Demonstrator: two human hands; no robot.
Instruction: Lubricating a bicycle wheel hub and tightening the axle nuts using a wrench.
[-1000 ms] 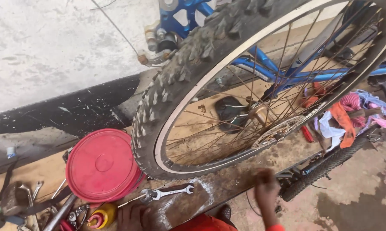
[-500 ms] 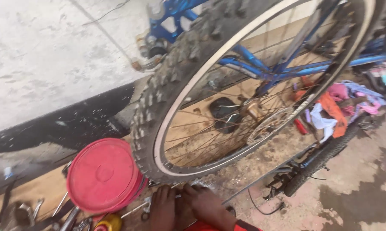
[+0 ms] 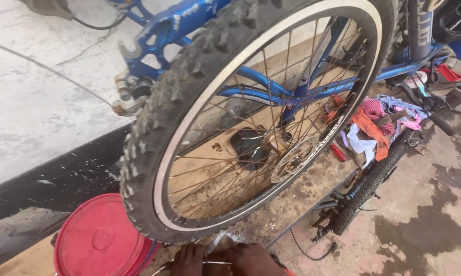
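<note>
Pale wall with black base; stained, wet concrete floor.

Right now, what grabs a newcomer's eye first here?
The knobby wheel with its white rim fills the middle, in front of the blue frame. At lower left lies a red lid. At the bottom edge the left hand and right hand meet just beneath the tyre, on a thin metal tool.
</note>
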